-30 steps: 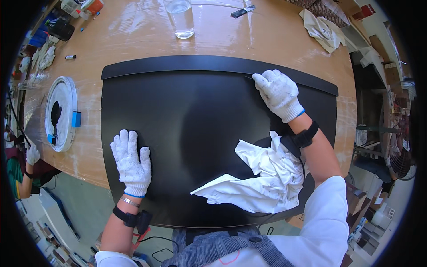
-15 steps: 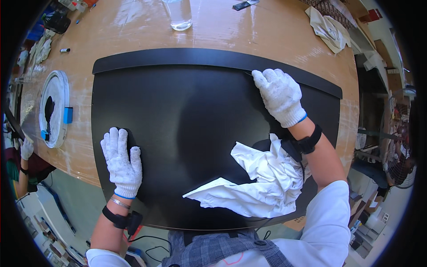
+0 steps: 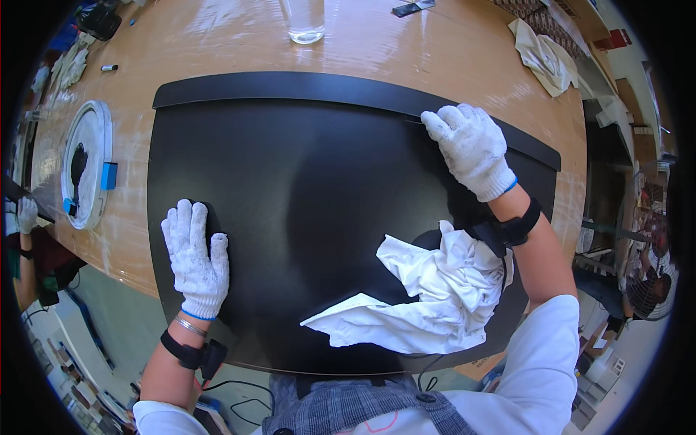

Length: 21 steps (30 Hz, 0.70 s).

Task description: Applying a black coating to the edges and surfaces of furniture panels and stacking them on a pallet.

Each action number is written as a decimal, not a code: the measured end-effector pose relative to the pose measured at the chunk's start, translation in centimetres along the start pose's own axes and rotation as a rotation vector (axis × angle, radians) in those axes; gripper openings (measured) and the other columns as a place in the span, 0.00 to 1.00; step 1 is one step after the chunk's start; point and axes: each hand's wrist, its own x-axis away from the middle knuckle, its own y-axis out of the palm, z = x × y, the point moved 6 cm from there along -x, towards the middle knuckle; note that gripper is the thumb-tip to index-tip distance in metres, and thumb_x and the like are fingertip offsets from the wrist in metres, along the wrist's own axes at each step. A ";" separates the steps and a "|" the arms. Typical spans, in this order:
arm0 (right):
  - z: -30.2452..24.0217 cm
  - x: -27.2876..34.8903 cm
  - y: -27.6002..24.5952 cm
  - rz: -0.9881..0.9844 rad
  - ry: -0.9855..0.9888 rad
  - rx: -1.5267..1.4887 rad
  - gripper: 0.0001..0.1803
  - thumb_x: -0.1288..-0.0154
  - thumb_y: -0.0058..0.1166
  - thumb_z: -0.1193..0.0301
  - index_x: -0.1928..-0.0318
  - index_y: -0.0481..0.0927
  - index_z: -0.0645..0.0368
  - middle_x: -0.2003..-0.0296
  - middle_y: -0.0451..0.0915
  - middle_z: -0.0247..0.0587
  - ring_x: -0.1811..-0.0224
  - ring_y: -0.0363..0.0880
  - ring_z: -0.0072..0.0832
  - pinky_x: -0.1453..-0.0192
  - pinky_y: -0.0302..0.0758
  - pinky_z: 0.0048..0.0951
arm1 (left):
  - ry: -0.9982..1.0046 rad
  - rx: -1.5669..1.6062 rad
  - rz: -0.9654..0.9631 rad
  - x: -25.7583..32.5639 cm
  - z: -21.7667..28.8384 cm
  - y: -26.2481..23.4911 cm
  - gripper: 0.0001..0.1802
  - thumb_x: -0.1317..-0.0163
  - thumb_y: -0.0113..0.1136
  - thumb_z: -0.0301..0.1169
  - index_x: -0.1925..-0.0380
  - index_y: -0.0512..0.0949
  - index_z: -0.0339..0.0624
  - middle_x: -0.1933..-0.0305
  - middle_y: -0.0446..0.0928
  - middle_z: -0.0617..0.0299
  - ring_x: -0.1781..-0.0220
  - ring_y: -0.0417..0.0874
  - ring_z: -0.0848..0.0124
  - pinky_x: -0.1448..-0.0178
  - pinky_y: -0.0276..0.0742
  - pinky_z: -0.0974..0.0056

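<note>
A large black panel (image 3: 348,217) with a raised strip (image 3: 290,85) along its far edge lies before me. My left hand (image 3: 194,254), in a white knit glove, rests flat on the panel's left part, fingers stretched out. At the strip's inner edge, right of the middle, my gloved right hand (image 3: 467,148) is closed in a pinch. A thin dark sliver (image 3: 415,122) pokes out left of its fingertips; its kind cannot be made out. Below my right forearm a crumpled white cloth (image 3: 435,304) lies on the panel.
A glass of clear liquid (image 3: 304,29) stands beyond the panel on the brown-covered table (image 3: 217,43). On the left are a round white lid (image 3: 90,159) with blue blocks and another person's gloved hand (image 3: 27,214). At the far right lies a cream cloth (image 3: 544,58).
My right hand has slid a little to the right along the strip, still pinched. My left hand stays flat on the panel. The other person's hand at the left has shifted.
</note>
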 end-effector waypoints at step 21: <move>0.2 0.5 1.4 -0.092 0.022 0.045 0.30 0.47 0.59 0.77 0.41 0.80 0.45 0.61 0.77 0.34 0.56 0.78 0.33 0.52 0.78 0.33 | -0.004 -0.003 0.003 0.0 -0.1 0.2 0.29 0.28 0.54 0.38 0.30 0.69 0.41 0.24 0.63 0.46 0.21 0.59 0.45 0.18 0.46 0.45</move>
